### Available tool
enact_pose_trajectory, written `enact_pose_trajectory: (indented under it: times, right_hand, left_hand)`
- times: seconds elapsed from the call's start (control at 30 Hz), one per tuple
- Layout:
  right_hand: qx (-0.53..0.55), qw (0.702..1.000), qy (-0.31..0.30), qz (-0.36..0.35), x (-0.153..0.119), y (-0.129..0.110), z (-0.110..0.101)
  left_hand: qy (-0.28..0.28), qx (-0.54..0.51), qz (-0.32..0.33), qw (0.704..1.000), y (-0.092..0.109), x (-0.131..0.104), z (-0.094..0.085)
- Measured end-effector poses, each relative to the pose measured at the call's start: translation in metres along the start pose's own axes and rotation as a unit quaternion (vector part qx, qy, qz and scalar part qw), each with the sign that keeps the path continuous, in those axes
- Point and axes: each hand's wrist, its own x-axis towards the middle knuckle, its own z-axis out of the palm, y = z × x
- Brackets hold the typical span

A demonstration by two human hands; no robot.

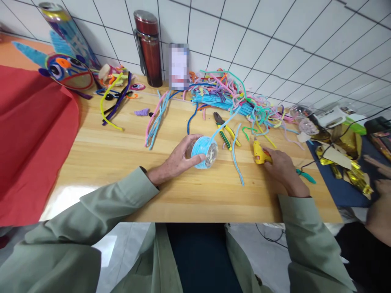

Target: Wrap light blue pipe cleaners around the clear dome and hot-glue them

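Observation:
My left hand [179, 158] is closed around a short clear plastic cylinder [211, 155], its side wound with light blue pipe cleaner [200, 149]. A loose end of that pipe cleaner sticks up to the right. My right hand [281, 167] grips the handle of a yellow glue gun [259, 153], its nozzle pointing away from me. Between the hands lie a separate light blue pipe cleaner [236, 158] and pliers [225, 131] with yellow and green handles. A short green pipe cleaner [247, 133] rests near the glue gun.
Along the tiled wall stand a red thermos [149, 51], a propped phone [179, 67] and a heap of pipe cleaners [226, 95]. A fish-like craft [69, 71] and tall can [65, 30] sit back left. At right are gold wrappers [359, 177] and another person's hand [378, 167].

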Motion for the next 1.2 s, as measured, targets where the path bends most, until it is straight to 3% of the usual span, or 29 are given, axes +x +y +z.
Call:
enact_pose_trajectory:
  times: [0.2,0.23,0.33,0.5,0.67,1.2]
  right_hand:
    - [0.165,0.977,0.112,0.072,-0.001,-0.040,-0.021]
    - [0.250,0.955,0.129,0.090,-0.002,-0.053,-0.026]
    - [0.437,0.893,0.086,0.060,-0.004,-0.099,-0.040]
    - [0.474,0.875,-0.032,-0.091,0.008,-0.156,-0.051]
    - [0.473,0.865,-0.067,-0.157,0.013,-0.161,-0.043]
    - [0.474,0.855,-0.059,-0.201,0.006,-0.164,-0.035]
  left_hand:
    - [-0.002,-0.026,-0.041,0.999,0.002,0.001,-0.004]
    - [-0.002,-0.030,-0.051,0.998,0.003,0.002,-0.005]
    - [0.003,-0.018,-0.068,0.998,0.007,0.002,-0.008]
    - [0.026,0.001,-0.058,0.998,0.010,0.001,-0.008]
    - [0.030,0.004,-0.042,0.999,0.006,0.000,-0.006]
    - [0.014,0.003,-0.034,0.999,0.006,-0.002,-0.002]
